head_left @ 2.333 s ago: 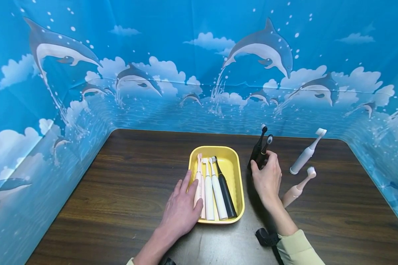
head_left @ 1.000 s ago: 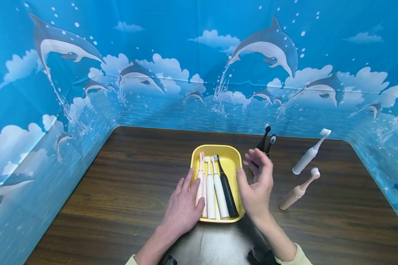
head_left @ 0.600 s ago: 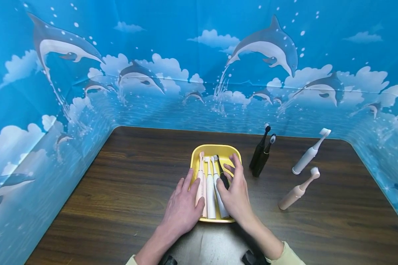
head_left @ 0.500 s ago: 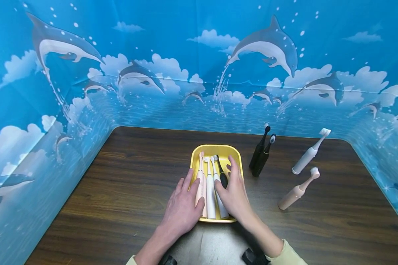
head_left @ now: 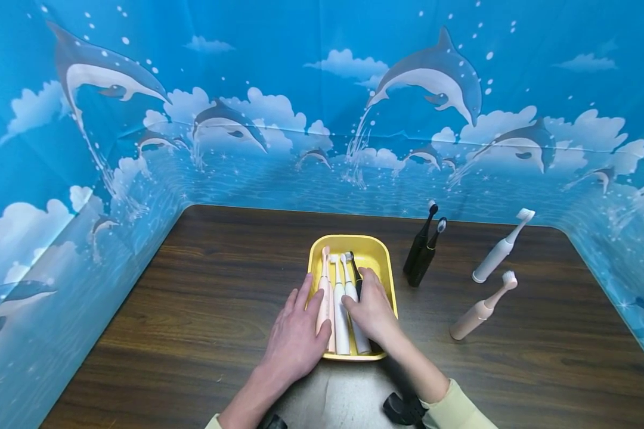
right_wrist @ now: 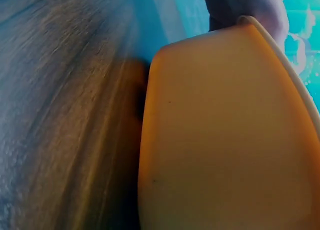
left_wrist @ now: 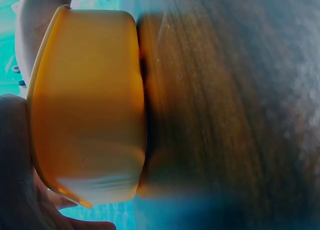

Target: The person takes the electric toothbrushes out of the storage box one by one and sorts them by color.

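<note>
The right hand (head_left: pixel 372 307) had left the two black brushes (head_left: pixel 421 253) standing right of the yellow tray (head_left: pixel 380 247) and curled over the black toothbrush (head_left: pixel 358 280) inside, apparently gripping it, while the left hand (head_left: pixel 295 339) lay flat at the tray's left edge.

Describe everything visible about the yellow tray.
The yellow rectangular plastic tray has rounded corners and a raised rim, and sits flat on the dark wooden table, lengthwise away from the person. Inside lie pink, white and black electric toothbrushes side by side. The left hand rests on its left edge; the right hand reaches inside, its grip over the black toothbrush.
</note>
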Available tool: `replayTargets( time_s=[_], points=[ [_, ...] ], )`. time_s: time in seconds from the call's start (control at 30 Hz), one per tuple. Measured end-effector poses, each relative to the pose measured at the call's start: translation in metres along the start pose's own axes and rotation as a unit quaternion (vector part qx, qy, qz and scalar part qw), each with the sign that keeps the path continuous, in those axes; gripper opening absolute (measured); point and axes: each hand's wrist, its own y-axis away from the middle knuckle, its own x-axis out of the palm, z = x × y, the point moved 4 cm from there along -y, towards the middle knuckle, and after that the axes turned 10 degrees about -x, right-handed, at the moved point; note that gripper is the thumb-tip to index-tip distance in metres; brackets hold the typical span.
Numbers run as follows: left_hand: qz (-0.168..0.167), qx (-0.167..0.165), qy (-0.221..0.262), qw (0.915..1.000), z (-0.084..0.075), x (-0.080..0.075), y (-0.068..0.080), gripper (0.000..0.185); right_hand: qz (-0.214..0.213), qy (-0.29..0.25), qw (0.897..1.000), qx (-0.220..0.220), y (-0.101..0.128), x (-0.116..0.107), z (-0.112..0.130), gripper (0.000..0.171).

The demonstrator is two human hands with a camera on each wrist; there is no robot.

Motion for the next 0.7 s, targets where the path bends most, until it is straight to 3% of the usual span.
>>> replayTargets(
  time_s=[0.1, 0.2, 0.3, 0.43, 0.7],
  points=[
    [-0.004, 0.0, 0.003, 1.0, 0.0, 0.001, 0.0, 0.054, 0.016, 0.092, 0.995, -0.041, 0.002, 0.004, 0.002, 0.052],
    [-0.008, -0.001, 0.007, 0.9999, 0.0, 0.0, 0.0, 0.054, 0.016, 0.195, 0.977, -0.087, 0.005, 0.009, 0.004, 0.04],
    [-0.008, -0.002, 0.008, 0.9999, 0.0, 0.001, 0.0, 0.054, -0.006, 0.26, 0.959, -0.117, 0.007, 0.011, 0.005, 0.025],
    [-0.005, -0.005, 0.006, 1.0, 0.0, 0.001, 0.0, 0.053, -0.017, 0.286, 0.95, -0.121, 0.009, 0.013, 0.005, 0.016],
    [0.002, -0.013, 0.007, 0.9999, 0.0, 0.002, 0.0, 0.054, 0.038, 0.268, 0.961, -0.053, 0.004, 0.015, 0.001, 0.029]
  ],
)
